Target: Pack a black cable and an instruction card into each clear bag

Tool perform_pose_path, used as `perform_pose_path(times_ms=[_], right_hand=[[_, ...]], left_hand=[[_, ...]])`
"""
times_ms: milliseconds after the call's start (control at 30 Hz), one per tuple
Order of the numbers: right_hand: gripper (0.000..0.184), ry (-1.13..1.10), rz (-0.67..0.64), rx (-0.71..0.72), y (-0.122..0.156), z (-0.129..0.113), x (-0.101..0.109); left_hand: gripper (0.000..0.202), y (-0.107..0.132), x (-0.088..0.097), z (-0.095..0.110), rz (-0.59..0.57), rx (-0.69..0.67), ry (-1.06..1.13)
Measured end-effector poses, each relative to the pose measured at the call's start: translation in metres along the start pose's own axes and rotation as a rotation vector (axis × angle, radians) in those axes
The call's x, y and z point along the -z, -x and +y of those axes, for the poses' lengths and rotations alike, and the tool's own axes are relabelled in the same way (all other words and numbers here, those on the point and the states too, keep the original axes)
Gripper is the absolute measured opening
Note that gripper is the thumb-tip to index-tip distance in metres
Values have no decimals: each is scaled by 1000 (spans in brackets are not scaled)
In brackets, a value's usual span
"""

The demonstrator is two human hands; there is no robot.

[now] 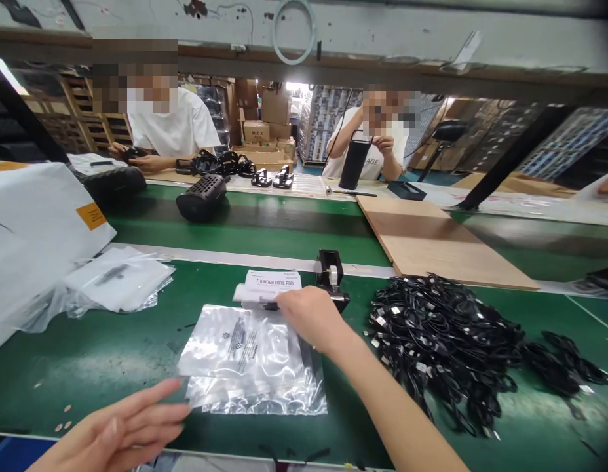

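My right hand (311, 318) reaches over the plastic bags to a stack of printed manuals (273, 282) marked "THUNDER TRAIL PRO". Its fingers are closed at the front right corner of the stack, pinching a manual's edge; the fingertips are partly hidden. Below the stack lie clear plastic bags (245, 351) with printed warnings, overlapping each other on the green work surface. To the lower left, my left hand (132, 426) is open with fingers stretched out, holding nothing, just beside the bags' left corner. A black tape dispenser (329, 272) stands right behind my right hand.
A heap of black cables (441, 341) lies at right, a wooden board (441, 242) behind it. More plastic bags (120, 278) and a big white sack (38, 229) are at left. A black speaker (202, 198) lies farther back. Two co-workers sit opposite, one holding a black cylinder (354, 160).
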State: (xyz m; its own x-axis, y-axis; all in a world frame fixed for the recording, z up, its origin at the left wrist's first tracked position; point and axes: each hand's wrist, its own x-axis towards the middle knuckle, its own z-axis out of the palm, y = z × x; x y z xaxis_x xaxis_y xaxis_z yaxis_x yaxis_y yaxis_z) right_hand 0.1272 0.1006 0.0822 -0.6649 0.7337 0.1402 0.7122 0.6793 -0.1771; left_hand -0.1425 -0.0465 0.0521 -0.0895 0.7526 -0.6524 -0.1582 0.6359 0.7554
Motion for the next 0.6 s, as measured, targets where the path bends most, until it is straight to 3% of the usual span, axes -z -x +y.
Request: perform_pose_path(times_ms=[33,100,133,167,233,300,333,367,433,533,600], right_hand=[[20,-11,30,55,9,-10,-3],[18,-73,165,227,30,-28,-13],[16,-129,266,268,41,-34,-18],[14,-207,363,207,53,-37,-22],[29,-472,476,-149,73,-36,-28],[45,-862,380,-529,90,-27,-30],[44,-1055,286,-643,97,-20,-30],[40,-1210,205,-705,104,-14,-30],[34,-1358,173,-789,116,-2,-29],[37,-1356,333,-948,133,9,-29],[39,-1354,390,-1013,142,10,-30]], left_hand=[[98,-5,-12,5,-45,7,67],[78,-14,-41,16,-129,-4,154],[64,-19,-56,21,-165,-29,154],[53,-22,-70,25,-201,-58,121],[40,-27,-94,32,-290,-108,27],[35,-29,-109,35,-388,-152,-77],[35,-30,-115,36,-414,-182,-131],[36,-32,-119,37,-402,-225,-201],[36,-35,-126,36,-234,-365,-421],[29,-45,-134,30,108,-598,-842],[24,-52,-139,23,182,-658,-1035]])
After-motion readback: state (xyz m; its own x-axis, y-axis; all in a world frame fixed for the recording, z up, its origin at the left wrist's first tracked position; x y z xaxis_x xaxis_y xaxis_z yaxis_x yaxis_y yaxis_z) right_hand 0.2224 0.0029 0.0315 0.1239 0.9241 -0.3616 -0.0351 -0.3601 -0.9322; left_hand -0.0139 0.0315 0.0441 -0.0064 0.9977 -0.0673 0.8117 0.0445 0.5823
